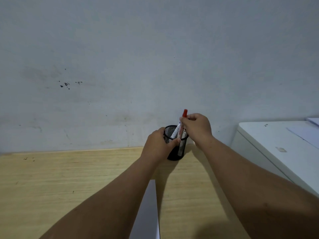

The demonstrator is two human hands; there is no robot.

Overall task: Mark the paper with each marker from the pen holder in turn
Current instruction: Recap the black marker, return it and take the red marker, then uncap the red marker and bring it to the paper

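A black mesh pen holder (179, 152) stands on the wooden desk near the wall. My left hand (158, 145) wraps around its left side and rim. My right hand (197, 129) pinches a red-capped marker (184, 114) that stands partly inside the holder, its red cap sticking up above my fingers. A second white marker (174, 132) leans inside the holder beside it. A white sheet of paper (148, 214) lies on the desk between my forearms, mostly hidden by them.
The wooden desk (69, 178) reaches to a grey stained wall. A white cabinet top (279, 145) with paper sheets on it stands to the right, higher than the desk.
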